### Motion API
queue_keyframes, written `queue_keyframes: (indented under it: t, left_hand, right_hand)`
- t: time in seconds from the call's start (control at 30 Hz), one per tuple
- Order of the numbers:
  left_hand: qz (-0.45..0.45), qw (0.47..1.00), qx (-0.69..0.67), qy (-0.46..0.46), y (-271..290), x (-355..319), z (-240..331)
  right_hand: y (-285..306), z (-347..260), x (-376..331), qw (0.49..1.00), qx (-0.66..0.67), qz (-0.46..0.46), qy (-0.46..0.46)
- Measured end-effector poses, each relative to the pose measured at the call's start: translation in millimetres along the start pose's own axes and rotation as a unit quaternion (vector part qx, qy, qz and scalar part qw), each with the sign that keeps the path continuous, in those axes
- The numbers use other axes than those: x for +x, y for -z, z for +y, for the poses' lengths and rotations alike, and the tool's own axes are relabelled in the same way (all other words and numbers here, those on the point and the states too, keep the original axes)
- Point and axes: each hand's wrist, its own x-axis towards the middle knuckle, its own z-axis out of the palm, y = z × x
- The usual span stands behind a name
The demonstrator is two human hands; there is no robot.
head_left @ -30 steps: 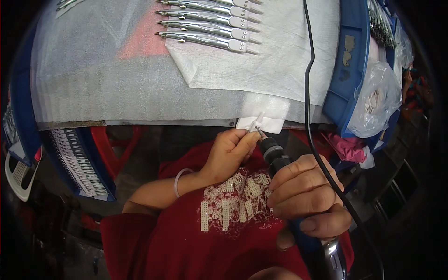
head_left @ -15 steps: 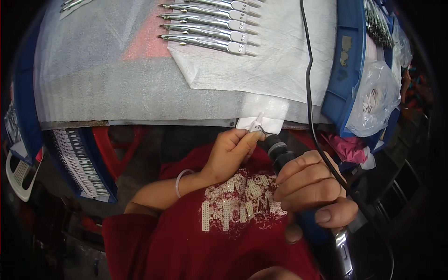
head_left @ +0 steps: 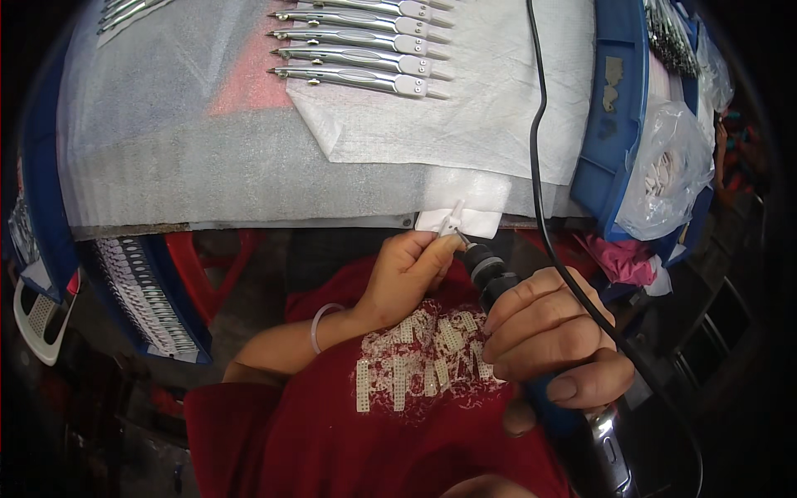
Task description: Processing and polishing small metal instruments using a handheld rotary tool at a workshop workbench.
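Observation:
My left hand (head_left: 415,261) pinches the white hinge end of a drawing compass (head_left: 451,224) at the table's near edge, its slim handle tip pointing away from me. The rest of that compass is hidden by my fingers. Under its tip lies a folded white pad (head_left: 481,221). Wrapped in my right hand (head_left: 564,340) is a black and blue electric screwdriver (head_left: 496,280), slanting up to the left. Its thin bit comes right up to the compass's hinge end; whether it sits in a screw is too small to tell.
A row of silver compasses (head_left: 357,76) lies on a white cloth (head_left: 390,133) farther back. The black cord (head_left: 538,149) hangs down past my right hand. Blue bins (head_left: 610,158) with a clear plastic bag (head_left: 668,178) stand at right. A blue tray (head_left: 187,336) of metal parts sits lower left.
The table and its compasses have shifted slightly left in the view. The screwdriver's bit and my hands have stayed nearly in place, with both grips kept.

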Motion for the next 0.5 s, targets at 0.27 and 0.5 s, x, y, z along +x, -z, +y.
queue_keyframes:
  t: [0.27, 0.5]
  left_hand:
    - [-0.005, 1.0, -0.023, 0.001, -1, 6, 7]
    - [0.012, 0.997, 0.069, -0.042, -13, -8, 19]
  right_hand:
    - [16, -11, 24, 0.983, -0.047, -0.16, -0.075]
    - [36, -31, 10, 0.991, -0.049, -0.122, -0.039]
